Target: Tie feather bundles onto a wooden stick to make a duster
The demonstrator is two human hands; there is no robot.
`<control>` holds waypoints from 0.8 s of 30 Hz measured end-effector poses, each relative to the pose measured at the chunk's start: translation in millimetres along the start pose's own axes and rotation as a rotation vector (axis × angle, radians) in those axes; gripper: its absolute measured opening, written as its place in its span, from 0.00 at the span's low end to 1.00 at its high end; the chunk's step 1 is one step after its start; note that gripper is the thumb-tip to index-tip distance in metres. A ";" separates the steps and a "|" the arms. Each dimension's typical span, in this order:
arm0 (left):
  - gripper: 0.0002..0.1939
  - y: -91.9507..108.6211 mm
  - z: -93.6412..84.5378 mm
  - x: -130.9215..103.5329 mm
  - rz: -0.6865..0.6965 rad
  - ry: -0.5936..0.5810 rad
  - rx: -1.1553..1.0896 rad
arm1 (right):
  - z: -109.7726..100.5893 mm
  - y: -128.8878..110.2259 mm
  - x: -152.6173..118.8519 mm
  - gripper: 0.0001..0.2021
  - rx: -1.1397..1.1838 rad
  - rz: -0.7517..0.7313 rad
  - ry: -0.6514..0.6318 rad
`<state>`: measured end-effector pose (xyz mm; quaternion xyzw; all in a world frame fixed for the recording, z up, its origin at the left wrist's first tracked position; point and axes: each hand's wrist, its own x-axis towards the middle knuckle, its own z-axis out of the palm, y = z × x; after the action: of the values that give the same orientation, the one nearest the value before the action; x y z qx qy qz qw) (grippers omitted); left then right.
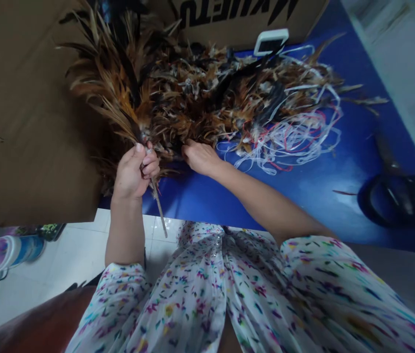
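My left hand [136,169] is closed round a thin stick [159,208], whose lower end points down past the table edge. Brown and black feathers [119,73] fan out from the stick's upper end, above the fist. My right hand [200,156] reaches into the near side of a large pile of brown feathers [200,98]; its fingers are pressed together, and their tips are hidden among the feathers. To the right of that hand lies a tangle of white and red strings [288,139], partly over the pile.
A large cardboard sheet [31,122] stands at the left. Behind the pile are a cardboard box [222,29] and a white-framed object [272,40]. Black-handled scissors [399,201] lie on the blue table [318,191] at the right. A bucket [9,252] is on the floor.
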<state>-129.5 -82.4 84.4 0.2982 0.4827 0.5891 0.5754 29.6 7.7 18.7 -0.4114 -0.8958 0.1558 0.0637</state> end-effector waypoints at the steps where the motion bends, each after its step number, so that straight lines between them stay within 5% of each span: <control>1: 0.14 -1.1 -0.2 0.8 -0.002 -0.004 -0.006 | -1.5 1.7 -1.6 0.18 0.010 0.010 -0.003; 10: 0.14 -11.1 8.3 14.1 -0.062 -0.036 -0.036 | -12.6 3.6 -16.5 0.16 0.129 0.027 -0.011; 17: 0.12 -17.0 13.6 24.0 -0.143 -0.124 -0.133 | -7.1 18.6 -40.6 0.09 0.377 -0.080 0.147; 24: 0.12 -25.3 21.6 40.6 -0.202 -0.235 -0.215 | -6.4 34.3 -66.3 0.12 1.044 0.218 0.072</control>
<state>-106.6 -41.6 60.7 0.2518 0.3737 0.5376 0.7127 99.0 -20.0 14.3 -0.4207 -0.6485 0.5722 0.2739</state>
